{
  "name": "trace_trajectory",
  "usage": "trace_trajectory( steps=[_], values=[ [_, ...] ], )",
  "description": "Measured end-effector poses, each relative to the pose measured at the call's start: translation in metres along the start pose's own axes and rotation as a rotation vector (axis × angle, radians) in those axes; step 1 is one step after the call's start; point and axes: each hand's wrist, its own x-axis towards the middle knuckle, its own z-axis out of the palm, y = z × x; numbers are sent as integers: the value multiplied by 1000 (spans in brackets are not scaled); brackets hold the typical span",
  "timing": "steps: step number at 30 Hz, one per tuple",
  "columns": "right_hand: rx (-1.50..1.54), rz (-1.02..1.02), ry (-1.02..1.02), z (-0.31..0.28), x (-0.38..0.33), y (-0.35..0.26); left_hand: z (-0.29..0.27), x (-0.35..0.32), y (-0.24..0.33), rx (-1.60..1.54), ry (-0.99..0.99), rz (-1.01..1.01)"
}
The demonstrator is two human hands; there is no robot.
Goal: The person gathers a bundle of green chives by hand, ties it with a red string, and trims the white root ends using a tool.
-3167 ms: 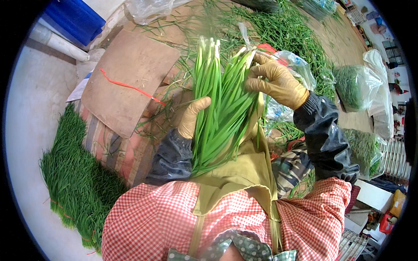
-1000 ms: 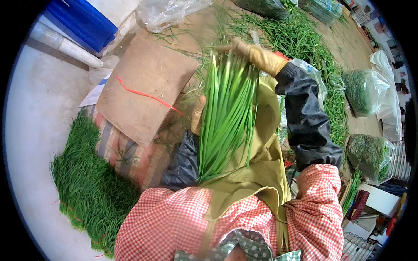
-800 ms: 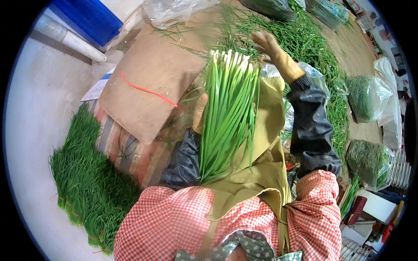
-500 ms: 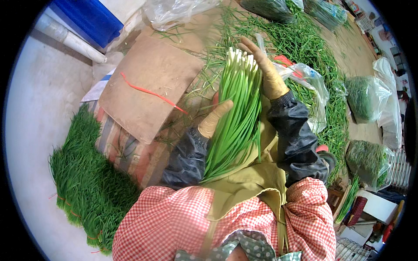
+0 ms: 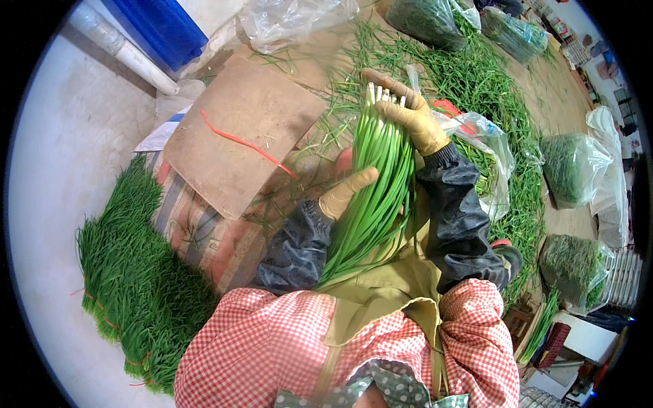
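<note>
A loose bunch of garlic chives (image 5: 378, 183) lies across my lap, white stem ends pointing away and green leaves toward me. My left hand (image 5: 348, 193), in a tan glove, cradles the bunch from its left side; the thumb shows on top and the fingers are hidden beneath. At the far end, my gloved right hand (image 5: 411, 117) curls around the white ends, its thumb laid across them and the fingers behind. To the left, a red tie strip (image 5: 238, 139) rests on a brown board (image 5: 238, 115).
Tied bundles of chives (image 5: 136, 279) are stacked at the left by the white wall (image 5: 61, 170). Loose chives (image 5: 469, 81) cover the floor ahead and right, around an opened plastic bag (image 5: 500, 146). Filled clear bags (image 5: 571, 170) stand further right. A blue object (image 5: 160, 30) is at upper left.
My right hand has closed its thumb over the white ends, where it was stretched flat along the side. The left hand has moved slightly right. The view has shifted a little.
</note>
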Motion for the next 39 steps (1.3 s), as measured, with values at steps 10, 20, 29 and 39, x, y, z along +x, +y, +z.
trace_trajectory(
  steps=[10,20,29,39],
  values=[
    [108,-54,49,4,0,4,-11,5,-4,-203,-22,156],
    [-231,-30,-80,-25,9,-3,-19,1,-13,-167,43,33],
    [-1320,-296,-73,-6,21,-40,-16,-5,-13,-200,32,73],
    [-1527,-415,963,-228,52,-170,-39,-10,-21,-238,-63,148]
  ],
)
